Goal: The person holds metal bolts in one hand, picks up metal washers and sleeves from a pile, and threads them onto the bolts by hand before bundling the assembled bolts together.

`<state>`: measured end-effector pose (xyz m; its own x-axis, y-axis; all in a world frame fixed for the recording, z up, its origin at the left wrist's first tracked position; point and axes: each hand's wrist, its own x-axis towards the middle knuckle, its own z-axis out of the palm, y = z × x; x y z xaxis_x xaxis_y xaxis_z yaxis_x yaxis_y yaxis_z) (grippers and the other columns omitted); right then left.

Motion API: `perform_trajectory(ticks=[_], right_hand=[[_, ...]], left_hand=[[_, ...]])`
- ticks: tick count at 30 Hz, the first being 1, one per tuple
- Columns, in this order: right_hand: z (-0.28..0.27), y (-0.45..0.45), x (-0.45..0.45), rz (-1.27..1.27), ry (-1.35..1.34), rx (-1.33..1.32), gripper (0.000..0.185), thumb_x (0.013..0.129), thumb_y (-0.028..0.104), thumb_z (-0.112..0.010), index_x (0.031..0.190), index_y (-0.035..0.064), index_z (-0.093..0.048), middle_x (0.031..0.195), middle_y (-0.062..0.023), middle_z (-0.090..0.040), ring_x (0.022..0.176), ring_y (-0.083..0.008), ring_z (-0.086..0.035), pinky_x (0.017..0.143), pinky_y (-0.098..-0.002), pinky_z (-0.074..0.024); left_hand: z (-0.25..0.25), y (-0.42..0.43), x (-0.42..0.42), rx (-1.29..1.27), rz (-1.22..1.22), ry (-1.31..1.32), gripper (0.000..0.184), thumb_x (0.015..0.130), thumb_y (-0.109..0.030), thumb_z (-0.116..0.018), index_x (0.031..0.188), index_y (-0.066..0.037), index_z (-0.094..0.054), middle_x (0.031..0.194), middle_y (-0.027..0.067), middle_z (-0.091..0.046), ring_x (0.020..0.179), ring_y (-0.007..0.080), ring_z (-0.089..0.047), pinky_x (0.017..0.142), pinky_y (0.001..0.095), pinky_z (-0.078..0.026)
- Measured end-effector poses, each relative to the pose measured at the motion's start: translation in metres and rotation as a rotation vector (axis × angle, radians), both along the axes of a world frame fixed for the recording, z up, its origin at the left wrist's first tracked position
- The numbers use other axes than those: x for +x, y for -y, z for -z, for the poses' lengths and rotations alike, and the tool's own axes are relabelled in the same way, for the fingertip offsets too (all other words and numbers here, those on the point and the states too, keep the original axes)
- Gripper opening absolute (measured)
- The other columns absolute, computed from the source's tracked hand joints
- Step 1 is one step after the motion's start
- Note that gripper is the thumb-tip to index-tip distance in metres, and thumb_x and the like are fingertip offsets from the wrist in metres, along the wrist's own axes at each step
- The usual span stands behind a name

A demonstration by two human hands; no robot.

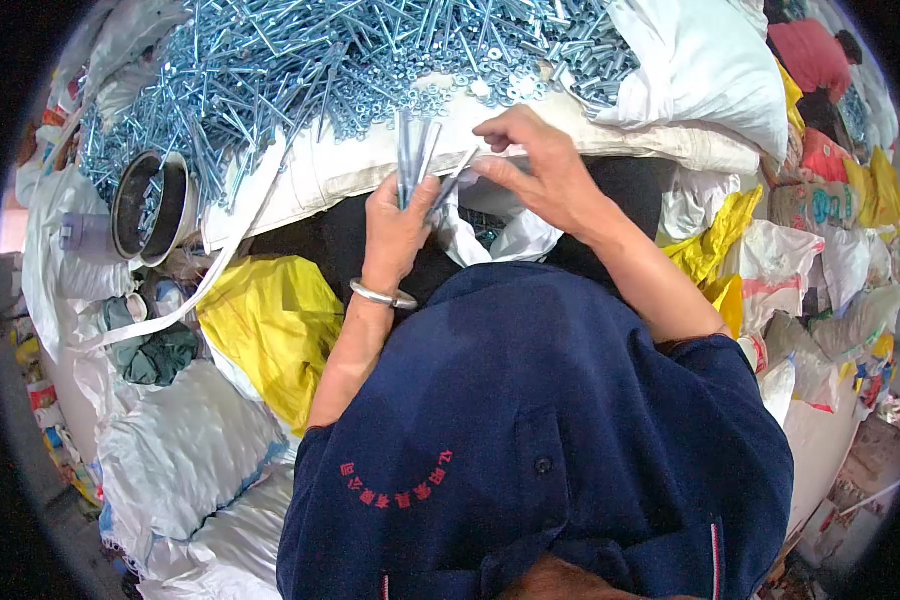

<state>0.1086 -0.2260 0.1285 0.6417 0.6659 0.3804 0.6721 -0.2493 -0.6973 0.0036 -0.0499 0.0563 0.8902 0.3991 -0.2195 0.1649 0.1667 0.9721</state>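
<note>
My left hand (398, 228) is closed around several long metal bolts (411, 150), which stick up and fan out above its fingers. My right hand (550, 175) is just to the right, its thumb and forefinger apart with nothing visible between them. One bolt leans over toward my right thumb; whether they touch is hard to tell. Beyond both hands lies a big heap of long bolts (300, 60), with washers and nuts (410, 100) along its near edge. Short metal sleeves (595, 70) are piled at the right of the heap. Below my hands, a white bag (520, 240) hangs open.
A dark-lined bucket (178, 205) with some bolts stands at the left. A white sack (700, 70) lies at the back right. Yellow bags (270, 330) and full white sacks (185, 440) crowd the left side. Another person (812, 60) is at the far right.
</note>
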Motion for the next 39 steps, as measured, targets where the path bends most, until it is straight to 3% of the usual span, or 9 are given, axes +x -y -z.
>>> perform_trajectory(ticks=[4, 9, 14, 17, 22, 27, 29, 33, 39], right_hand=[[-0.087, 0.006, -0.041, -0.741, -0.288, 0.130, 0.037, 0.076, 0.036, -0.077, 0.096, 0.0067, -0.065, 0.092, -0.0088, -0.062, 0.086, -0.0274, -0.061, 0.075, -0.0358, -0.0485], [-0.130, -0.018, -0.088, -1.683, -0.635, 0.447, 0.046, 0.089, 0.049, -0.061, 0.103, 0.0053, -0.059, 0.087, -0.0106, -0.058, 0.086, -0.0320, -0.058, 0.069, -0.0424, -0.0417], [-0.119, -0.017, -0.111, -1.674, -0.934, 0.639, 0.038, 0.092, 0.040, -0.060, 0.096, 0.0021, -0.062, 0.084, -0.0114, -0.057, 0.084, -0.0313, -0.058, 0.067, -0.0406, -0.0423], [-0.124, -0.028, -0.102, -1.693, -0.592, 0.552, 0.034, 0.092, 0.034, -0.061, 0.098, 0.0003, -0.062, 0.083, -0.0122, -0.058, 0.082, -0.0320, -0.058, 0.068, -0.0408, -0.0433], [-0.124, -0.033, -0.096, -1.691, -0.644, 0.611, 0.032, 0.092, 0.030, -0.064, 0.100, -0.0005, -0.063, 0.085, -0.0137, -0.061, 0.080, -0.0333, -0.058, 0.068, -0.0413, -0.0448], [-0.114, -0.021, -0.119, -1.570, -1.226, 0.722, 0.042, 0.086, 0.038, -0.070, 0.102, -0.0008, -0.063, 0.088, -0.0130, -0.063, 0.079, -0.0327, -0.059, 0.069, -0.0440, -0.0455], [-0.108, -0.027, -0.105, -1.440, -0.452, 0.521, 0.025, 0.094, 0.032, -0.058, 0.098, 0.0068, -0.057, 0.088, -0.0080, -0.054, 0.078, -0.0282, -0.054, 0.065, -0.0376, -0.0435], [-0.063, -0.024, -0.038, -0.691, 0.266, 0.209, 0.010, 0.087, 0.011, -0.059, 0.095, 0.0077, -0.064, 0.089, -0.0083, -0.062, 0.087, -0.0279, -0.061, 0.071, -0.0343, -0.0509], [0.046, 0.010, 0.098, 0.043, 0.268, -0.162, 0.016, 0.082, 0.006, -0.063, 0.097, 0.0017, -0.064, 0.090, -0.0167, -0.063, 0.086, -0.0355, -0.062, 0.077, -0.0403, -0.0484]], left_hand=[[0.025, -0.034, 0.003, -0.140, -0.047, 0.033, 0.024, 0.092, -0.029, -0.066, 0.095, -0.007, -0.057, 0.069, -0.0010, -0.053, 0.046, 0.0055, -0.047, 0.036, 0.0172, -0.032], [0.045, -0.060, -0.003, -0.476, 0.103, 0.226, 0.032, 0.095, -0.039, -0.059, 0.086, -0.010, -0.051, 0.063, -0.0004, -0.048, 0.039, 0.0062, -0.038, 0.036, 0.0196, -0.026], [0.046, -0.060, -0.003, -0.587, 0.143, 0.291, 0.037, 0.095, -0.045, -0.056, 0.083, -0.011, -0.048, 0.061, -0.0009, -0.043, 0.037, 0.0065, -0.035, 0.037, 0.0207, -0.025], [0.052, -0.063, -0.002, -0.607, 0.198, 0.312, 0.038, 0.094, -0.045, -0.056, 0.083, -0.010, -0.049, 0.061, -0.0007, -0.044, 0.037, 0.0064, -0.036, 0.037, 0.0207, -0.025], [0.051, -0.061, -0.001, -0.586, 0.216, 0.256, 0.041, 0.093, -0.046, -0.058, 0.082, -0.008, -0.049, 0.061, -0.0002, -0.046, 0.037, 0.0066, -0.036, 0.036, 0.0207, -0.025], [0.050, -0.062, -0.002, -0.578, 0.228, 0.257, 0.039, 0.094, -0.045, -0.058, 0.085, -0.008, -0.049, 0.061, 0.0004, -0.046, 0.037, 0.0066, -0.036, 0.036, 0.0202, -0.024], [0.052, -0.058, 0.001, -0.596, 0.225, 0.251, 0.038, 0.094, -0.044, -0.058, 0.086, -0.008, -0.050, 0.062, 0.0006, -0.046, 0.037, 0.0067, -0.036, 0.036, 0.0202, -0.024], [0.046, -0.059, -0.002, -0.618, 0.169, 0.251, 0.035, 0.094, -0.043, -0.058, 0.087, -0.010, -0.050, 0.062, 0.0010, -0.048, 0.037, 0.0070, -0.036, 0.036, 0.0205, -0.025], [0.052, -0.061, 0.002, -0.628, 0.225, 0.249, 0.030, 0.096, -0.038, -0.057, 0.086, -0.011, -0.049, 0.063, 0.0003, -0.048, 0.038, 0.0074, -0.037, 0.037, 0.0214, -0.026]])
